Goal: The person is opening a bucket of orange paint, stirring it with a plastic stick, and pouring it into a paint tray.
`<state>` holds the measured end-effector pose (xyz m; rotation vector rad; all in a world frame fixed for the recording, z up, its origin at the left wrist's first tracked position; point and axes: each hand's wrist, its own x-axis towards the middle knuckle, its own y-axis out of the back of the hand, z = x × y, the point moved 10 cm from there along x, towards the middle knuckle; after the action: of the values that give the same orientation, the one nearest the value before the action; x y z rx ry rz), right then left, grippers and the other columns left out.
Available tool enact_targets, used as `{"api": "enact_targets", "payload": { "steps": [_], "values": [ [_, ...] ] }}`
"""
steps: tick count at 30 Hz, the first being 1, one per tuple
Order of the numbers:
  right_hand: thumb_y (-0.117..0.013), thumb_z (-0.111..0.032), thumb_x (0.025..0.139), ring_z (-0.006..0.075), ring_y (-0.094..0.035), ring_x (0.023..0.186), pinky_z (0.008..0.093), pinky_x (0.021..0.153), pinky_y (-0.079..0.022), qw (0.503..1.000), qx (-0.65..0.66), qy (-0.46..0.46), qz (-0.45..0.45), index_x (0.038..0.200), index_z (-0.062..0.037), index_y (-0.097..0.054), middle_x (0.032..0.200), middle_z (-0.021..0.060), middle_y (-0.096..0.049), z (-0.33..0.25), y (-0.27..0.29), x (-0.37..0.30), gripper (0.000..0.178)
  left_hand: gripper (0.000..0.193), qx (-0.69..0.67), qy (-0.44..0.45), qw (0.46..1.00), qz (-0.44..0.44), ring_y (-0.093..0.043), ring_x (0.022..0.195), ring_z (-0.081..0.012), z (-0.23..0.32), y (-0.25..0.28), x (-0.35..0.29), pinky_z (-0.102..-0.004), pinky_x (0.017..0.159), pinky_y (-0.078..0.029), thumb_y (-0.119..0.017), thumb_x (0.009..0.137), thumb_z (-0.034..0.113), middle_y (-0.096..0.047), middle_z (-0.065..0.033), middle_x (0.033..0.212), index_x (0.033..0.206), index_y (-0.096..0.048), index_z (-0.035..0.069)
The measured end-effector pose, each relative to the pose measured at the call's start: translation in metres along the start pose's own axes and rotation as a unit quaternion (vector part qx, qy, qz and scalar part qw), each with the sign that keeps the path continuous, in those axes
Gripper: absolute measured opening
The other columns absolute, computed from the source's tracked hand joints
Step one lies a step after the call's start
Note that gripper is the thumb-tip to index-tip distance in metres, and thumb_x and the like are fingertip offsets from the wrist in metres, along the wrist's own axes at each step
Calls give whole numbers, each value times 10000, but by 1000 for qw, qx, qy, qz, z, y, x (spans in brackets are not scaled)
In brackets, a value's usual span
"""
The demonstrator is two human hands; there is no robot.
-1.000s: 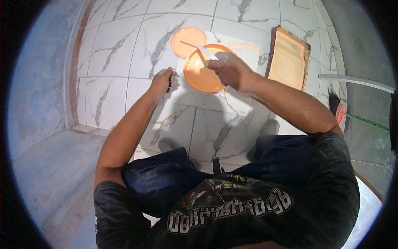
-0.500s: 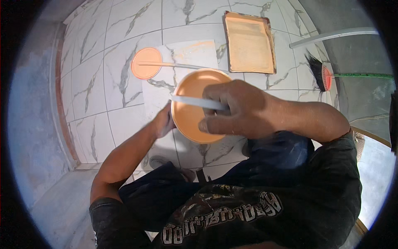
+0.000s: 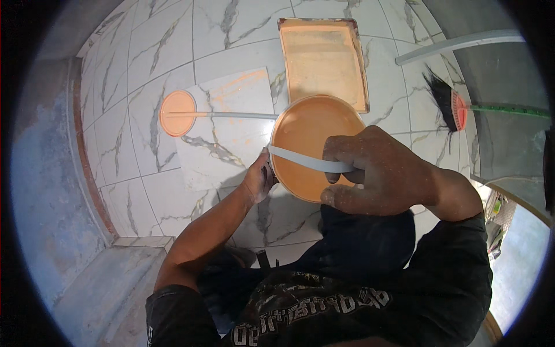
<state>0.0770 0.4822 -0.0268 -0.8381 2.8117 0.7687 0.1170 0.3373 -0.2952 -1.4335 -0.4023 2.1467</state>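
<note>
A round paint bucket (image 3: 303, 130) with orange paint inside hangs in front of me over the floor, its open top facing up. My right hand (image 3: 376, 173) is closed around its pale strap handle (image 3: 306, 160), which runs across the opening from the left rim. My left hand (image 3: 261, 178) is at the bucket's left side, thumb near the rim; its other fingers are mostly hidden behind the wall. Just beyond the bucket lies an orange-coated paint tray (image 3: 324, 63), its near edge partly covered by the rim.
To the left, a round orange-smeared lid (image 3: 177, 114) has a grey-and-orange stick (image 3: 237, 115) across it. Both rest by a paint-streaked loose tile (image 3: 225, 150). A black-bristled broom (image 3: 445, 104) and a grey curved strip (image 3: 457, 46) are at the right, near the wall.
The bucket has shifted right in the picture, closer to the tray, with both hands on it. The tray, lid and tile appear further left as the view has turned.
</note>
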Motion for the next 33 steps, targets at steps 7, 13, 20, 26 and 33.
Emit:
{"api": "enact_targets", "payload": {
  "steps": [7,13,20,26,33],
  "values": [
    [-593,-127,822,238,-534,469,342,494,-394,998,37,-24,43,839,-27,-573,600,89,-518,48,66,-6,104,677,48,-76,995,32,-497,1239,-243,35,-36,40,-433,1054,-345,-309,971,603,-497,-103,1382,1458,-324,132],
    [-572,-82,793,233,-518,482,332,494,-371,997,31,-11,71,810,14,-586,611,111,-509,74,103,2,98,706,85,-80,990,79,-569,895,-194,40,-44,65,-337,787,-447,-400,942,604,-569,-78,1160,1494,-275,182],
    [-561,-150,824,205,-461,466,328,469,-360,992,7,10,126,776,22,-590,584,114,-485,86,130,13,181,783,41,-55,992,108,-544,835,-166,29,-54,80,-314,718,-426,-466,903,631,-561,-87,1075,1481,-288,134],
    [-562,-70,741,166,-479,484,299,479,-361,986,-2,2,167,788,25,-599,602,106,-539,97,140,20,113,895,-4,-25,990,135,-552,886,-235,17,-64,86,-333,725,-433,-497,855,684,-561,-161,1123,1469,-280,70],
    [-558,-89,753,133,-473,493,279,491,-352,988,-42,-35,141,764,15,-604,590,69,-526,120,145,30,114,813,-20,-18,990,142,-550,878,-206,17,-76,94,-314,674,-413,-424,860,738,-549,-115,1020,1396,-398,127]
  ]
}}
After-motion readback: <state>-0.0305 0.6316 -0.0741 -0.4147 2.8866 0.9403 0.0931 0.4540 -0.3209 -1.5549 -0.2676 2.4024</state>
